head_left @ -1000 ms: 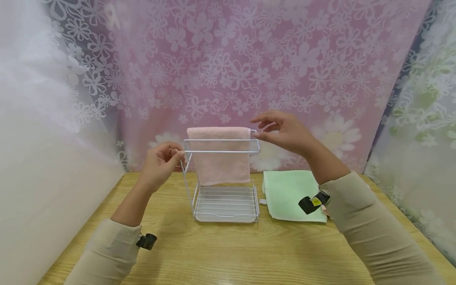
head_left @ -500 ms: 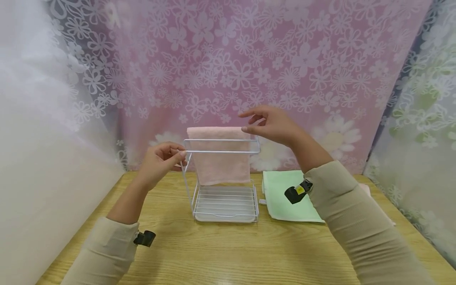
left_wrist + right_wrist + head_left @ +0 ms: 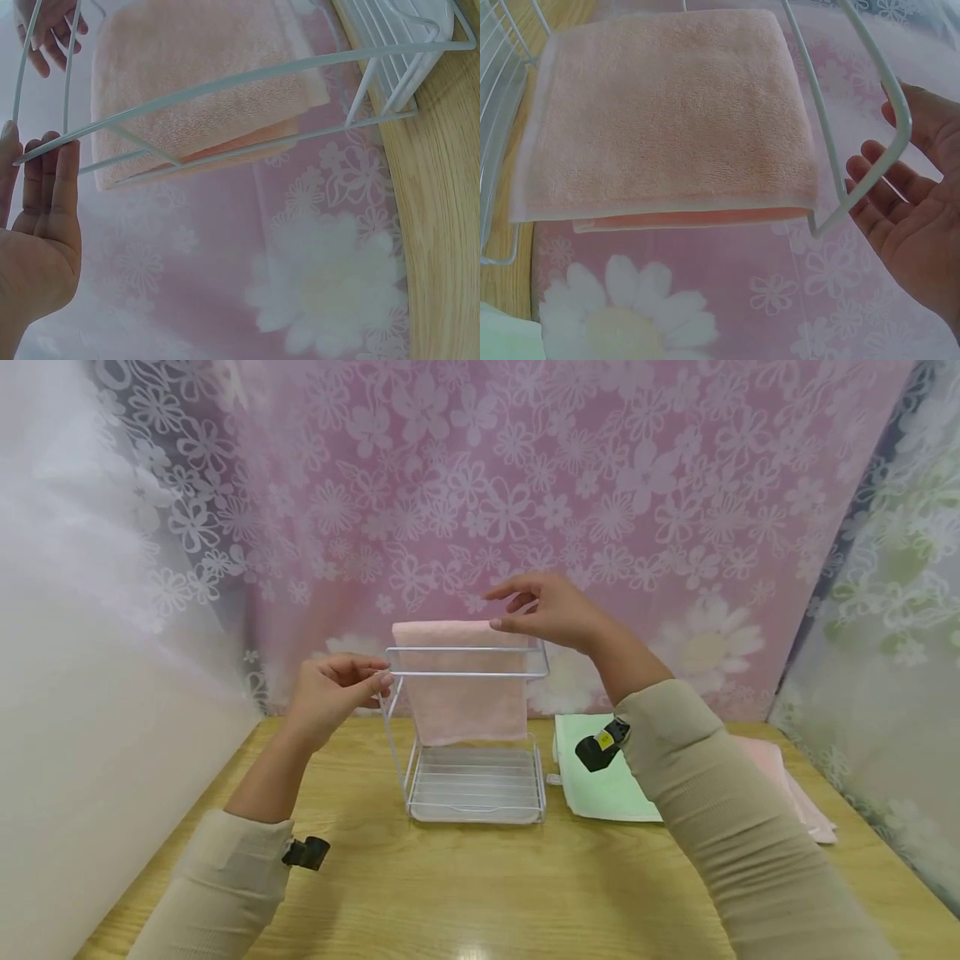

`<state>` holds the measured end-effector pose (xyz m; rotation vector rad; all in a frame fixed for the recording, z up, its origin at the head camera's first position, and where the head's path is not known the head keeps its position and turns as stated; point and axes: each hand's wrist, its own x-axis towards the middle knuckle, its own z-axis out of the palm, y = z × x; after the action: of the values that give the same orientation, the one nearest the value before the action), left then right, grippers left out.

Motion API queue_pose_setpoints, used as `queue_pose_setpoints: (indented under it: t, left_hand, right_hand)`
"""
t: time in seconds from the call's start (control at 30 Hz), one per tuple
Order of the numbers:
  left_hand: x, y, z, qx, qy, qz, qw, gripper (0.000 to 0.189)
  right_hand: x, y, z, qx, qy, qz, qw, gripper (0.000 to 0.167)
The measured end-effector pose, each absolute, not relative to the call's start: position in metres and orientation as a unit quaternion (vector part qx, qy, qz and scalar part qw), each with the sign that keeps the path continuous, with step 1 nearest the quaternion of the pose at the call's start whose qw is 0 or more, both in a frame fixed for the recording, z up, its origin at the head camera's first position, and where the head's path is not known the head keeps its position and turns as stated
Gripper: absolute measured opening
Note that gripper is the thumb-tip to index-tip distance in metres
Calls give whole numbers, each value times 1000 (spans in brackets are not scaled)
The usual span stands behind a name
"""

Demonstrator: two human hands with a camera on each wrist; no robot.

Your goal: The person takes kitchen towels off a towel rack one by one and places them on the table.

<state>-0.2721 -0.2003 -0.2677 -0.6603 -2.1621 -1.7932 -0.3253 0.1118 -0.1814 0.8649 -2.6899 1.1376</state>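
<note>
A white wire rack [image 3: 468, 675] stands upright on the table. Over its back rail hangs a folded pink towel [image 3: 471, 710]. My left hand [image 3: 330, 697] pinches the rack's upper left front corner between thumb and fingers, as the left wrist view [image 3: 45, 217] also shows. Above the right part of the towel is my right hand [image 3: 551, 610], fingers loosely bent and apart, thumb tip right at the towel's top edge. In the right wrist view that hand [image 3: 915, 195] appears beyond the rack's wire, its fingers holding nothing.
A slatted shelf over a pale tray [image 3: 476, 814] forms the rack's base. To its right lies a folded green towel [image 3: 600, 793], partly behind the right sleeve, with another pink towel [image 3: 772, 760] beyond it. A flowered curtain [image 3: 450, 485] hangs close behind the table [image 3: 450, 893].
My right hand has moved left and slightly up, from the rail's right end to above the towel, uncovering more of the pink towel at far right. My left hand keeps its hold.
</note>
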Motion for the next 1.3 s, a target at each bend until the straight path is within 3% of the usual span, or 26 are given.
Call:
queue_pose_setpoints:
  t: [0.4,0.77,1.3]
  left_hand:
    - [-274,-202,-262,-244,-729,-628,123,3]
    - [-275,-203,-265,-250,-732,-622,120,17]
    - [-279,-201,-271,-252,-735,-620,109,7]
  right_hand:
    - [-335,94,-173,269,-897,345,55,40]
    - [-343,85,-176,259,-900,350,26,41]
    - [-361,82,-194,270,-895,355,22,38]
